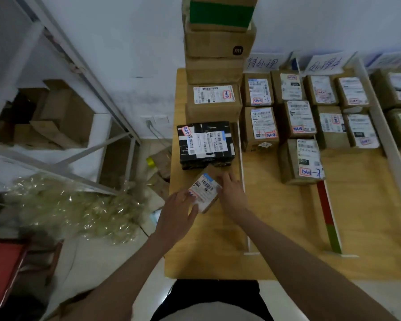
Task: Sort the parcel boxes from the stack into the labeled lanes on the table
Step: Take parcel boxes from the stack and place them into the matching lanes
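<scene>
— Where's the parcel they're working on?

— Near the left edge of the wooden table [287,228], a little way in from the front edge. It's a small brown box [205,193] with a white shipping label on top, turned at an angle to the table edges. Just behind it sits a black box [205,144], and behind that the tall stack of cardboard boxes [214,66] climbs up along the left edge toward the back.

— Who's got hold of it?

— Both hands. The left hand [177,215] comes in from the front-left, fingers spread over the near end of the label and the thumb curled against the near side of the box, so it is gripping it. The right hand [233,193] is pressed against the right side, fingers fairly straight and lying along the box's far corner. Whether the box is resting on the wood or lifted slightly, I can't say.

— And the lanes?

— To the right. A white divider strip [242,181] runs front to back just beside the right hand. Past it, brown labelled parcels [299,126] sit in rows toward the back edge, under two handwritten paper signs [263,62] propped against the wall. Another divider with a red and green strip [328,216] lies further right, and more boxes sit beyond that.

— Anything off the table?

— A metal shelf [79,117] on the left holding flattened cardboard.
</scene>
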